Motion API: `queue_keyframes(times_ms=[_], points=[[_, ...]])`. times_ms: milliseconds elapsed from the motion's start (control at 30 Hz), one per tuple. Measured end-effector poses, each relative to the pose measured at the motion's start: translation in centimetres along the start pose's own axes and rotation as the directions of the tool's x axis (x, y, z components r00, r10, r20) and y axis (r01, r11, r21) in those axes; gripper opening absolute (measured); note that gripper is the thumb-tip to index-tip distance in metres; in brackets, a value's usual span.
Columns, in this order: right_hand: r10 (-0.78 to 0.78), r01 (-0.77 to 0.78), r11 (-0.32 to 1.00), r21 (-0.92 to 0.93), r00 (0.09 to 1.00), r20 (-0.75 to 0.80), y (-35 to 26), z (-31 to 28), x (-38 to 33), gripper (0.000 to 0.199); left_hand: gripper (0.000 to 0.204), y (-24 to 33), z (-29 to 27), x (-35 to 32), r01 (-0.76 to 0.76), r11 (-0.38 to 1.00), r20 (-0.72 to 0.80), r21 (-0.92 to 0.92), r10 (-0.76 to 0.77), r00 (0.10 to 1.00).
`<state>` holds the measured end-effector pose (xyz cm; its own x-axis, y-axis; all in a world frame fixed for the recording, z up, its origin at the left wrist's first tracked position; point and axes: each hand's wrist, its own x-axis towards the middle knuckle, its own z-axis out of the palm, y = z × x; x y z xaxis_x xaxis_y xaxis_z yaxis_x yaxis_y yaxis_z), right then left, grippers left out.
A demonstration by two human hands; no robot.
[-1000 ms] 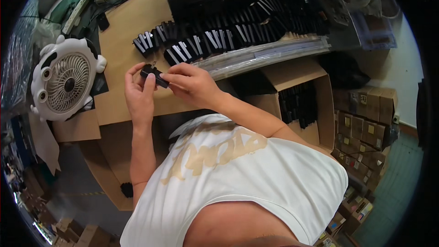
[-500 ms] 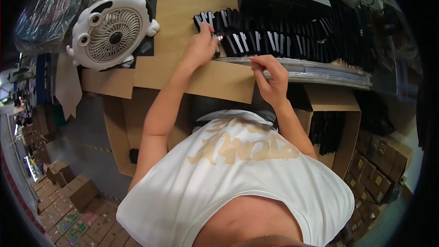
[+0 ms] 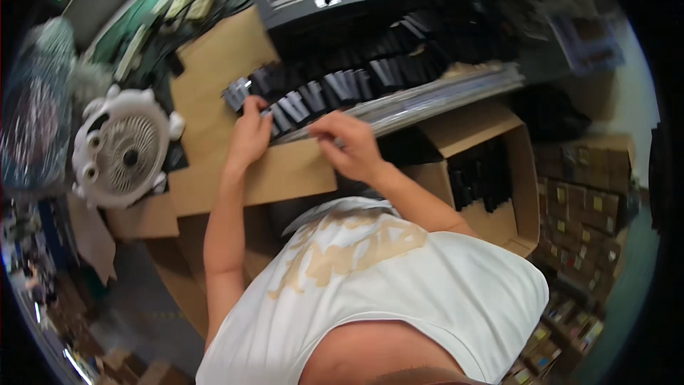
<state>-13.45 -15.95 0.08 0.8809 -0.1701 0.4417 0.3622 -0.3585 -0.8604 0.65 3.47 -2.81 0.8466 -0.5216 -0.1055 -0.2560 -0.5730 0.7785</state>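
Observation:
Two rows of thin black pieces [image 3: 310, 103], standing side by side like slats, run across the bench. My left hand [image 3: 249, 139] is at the left end of the front row, its fingers bent against the pieces there. Blur hides whether one of them is in its grip. To the right, my right hand [image 3: 353, 146] hovers by the near edge of the bench with thumb and fingers pinched together; what they hold, if anything, cannot be made out. Beneath both hands lies a brown cardboard sheet [image 3: 285, 178], and a bundle of long clear plastic strips [image 3: 434, 100] borders the front row.
A dark grey machine [image 3: 342, 3] with a knob stands behind the rows. At the left is a white animal-shaped fan [image 3: 117, 146] beside a plastic-wrapped item [image 3: 35, 114]. An open carton [image 3: 529, 192] holding black pieces sits below the bench at the right, with stacked boxes [image 3: 584, 203] beyond.
The head view has turned, so the bench appears tilted and shifted left. My right hand has come a little closer to my left, which stays at the row's left end.

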Motion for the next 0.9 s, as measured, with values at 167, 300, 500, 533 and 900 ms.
queue_keyframes(times_ms=[167, 300, 500, 533, 900], points=[[0.02, -0.021, 0.999, -0.032, 1.0, -0.015, 0.1, -0.1, -0.4, 0.026, 0.032, -0.1, -0.2, 0.1, -0.05, 0.999, 0.046, 0.01, 0.049, 0.998], [0.036, -0.037, 0.999, -0.008, 0.999, -0.037, 0.3, -0.7, -0.5, 0.026, 0.041, 2.2, -0.9, 0.0, 0.001, 0.991, 0.074, 0.134, -0.011, 0.997], [0.041, -0.04, 0.998, -0.057, 0.999, 0.008, 0.6, -1.1, -0.5, 0.027, 0.038, 3.4, -4.8, -0.6, -0.013, 0.905, -0.011, 0.424, 0.019, 1.0], [0.061, -0.058, 0.994, -0.097, 0.998, 0.026, 0.3, -1.7, -0.6, 0.025, 0.032, 2.4, -5.1, 0.4, -0.041, 0.892, -0.09, 0.451, 0.091, 0.992], [0.086, -0.086, 0.996, 0.003, 0.996, -0.034, -0.5, -2.1, -1.1, 0.019, 0.031, -7.9, -11.4, 17.5, 0.515, 0.652, -0.629, 0.557, -0.073, 0.774]])
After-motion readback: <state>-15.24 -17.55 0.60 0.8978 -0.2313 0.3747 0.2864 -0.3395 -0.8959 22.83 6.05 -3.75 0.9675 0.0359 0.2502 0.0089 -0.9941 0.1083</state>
